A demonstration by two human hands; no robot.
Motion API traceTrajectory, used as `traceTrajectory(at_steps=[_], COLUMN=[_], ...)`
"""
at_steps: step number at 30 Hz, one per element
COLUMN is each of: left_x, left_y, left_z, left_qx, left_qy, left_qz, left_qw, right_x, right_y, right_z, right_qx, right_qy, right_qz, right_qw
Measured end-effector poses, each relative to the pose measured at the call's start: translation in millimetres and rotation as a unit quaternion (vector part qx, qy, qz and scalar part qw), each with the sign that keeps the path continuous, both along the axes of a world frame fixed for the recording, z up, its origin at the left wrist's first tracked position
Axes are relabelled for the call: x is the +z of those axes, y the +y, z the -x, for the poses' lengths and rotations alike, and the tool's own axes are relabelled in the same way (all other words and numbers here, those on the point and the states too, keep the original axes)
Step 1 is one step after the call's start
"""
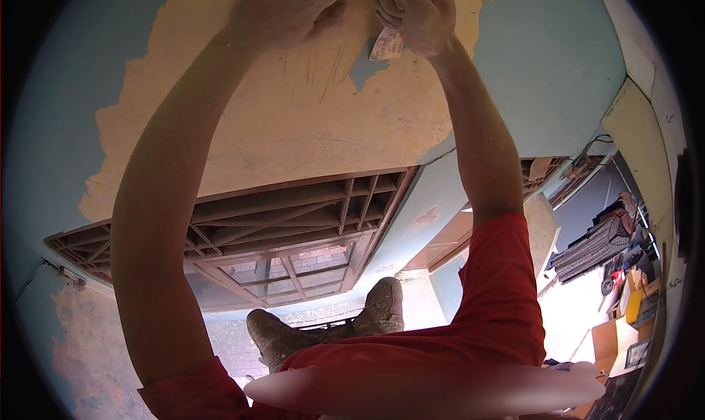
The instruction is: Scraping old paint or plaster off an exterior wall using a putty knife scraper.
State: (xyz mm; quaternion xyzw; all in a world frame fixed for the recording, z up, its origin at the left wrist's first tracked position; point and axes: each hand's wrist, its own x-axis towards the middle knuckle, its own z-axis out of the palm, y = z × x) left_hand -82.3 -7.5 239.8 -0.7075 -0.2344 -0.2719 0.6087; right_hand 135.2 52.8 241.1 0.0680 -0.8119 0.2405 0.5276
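Both hands are raised to a wall (308, 139) of blue-green paint with a large bare yellowish patch. My right hand (421, 15), at the top edge, has its fingers curled around a tool whose flat, stained blade, like a scraper's, (387, 44) sticks out below them. The blade lies over a small remnant of blue-green paint (364, 70) within the patch. My left hand (300, 12) is to the left, close to the wall; its fingertips are partly cut off by the frame and its grip is unclear. Ragged paint edges border the patch.
Below the patch is a wooden-framed window (297, 271) with a slatted upper part. My worn, stained shoes (380, 307) stand high above a paved floor (234, 345), near a dark narrow support. At the right are hanging clothes (595, 246), cardboard boxes (606, 343) and cables (597, 139).
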Motion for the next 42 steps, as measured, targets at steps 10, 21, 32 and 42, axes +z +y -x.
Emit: traceTrajectory(at_steps=[10, 21, 32, 42], left_x=[-3, -5, -8, -11], left_y=[2, 3, 3, 5], left_z=[-1, 2, -2, -1], left_qx=[-0.028, -0.034, -0.036, -0.049], left_qy=[-0.009, -0.025, -0.041, -0.05], left_qz=[-0.031, -0.052, -0.029, -0.034], left_qw=[0.999, 0.998, 0.998, 0.997], right_x=[13, 15, 6, -37], right_y=[-9, -11, -22, -24], right_z=[-10, -14, -40, -16], right_qx=[0.098, 0.102, 0.059, 0.088], right_qy=[0.048, 0.021, 0.04, 0.122], right_qz=[-0.042, -0.046, 0.028, 0.121], right_qw=[0.993, 0.993, 0.997, 0.981])
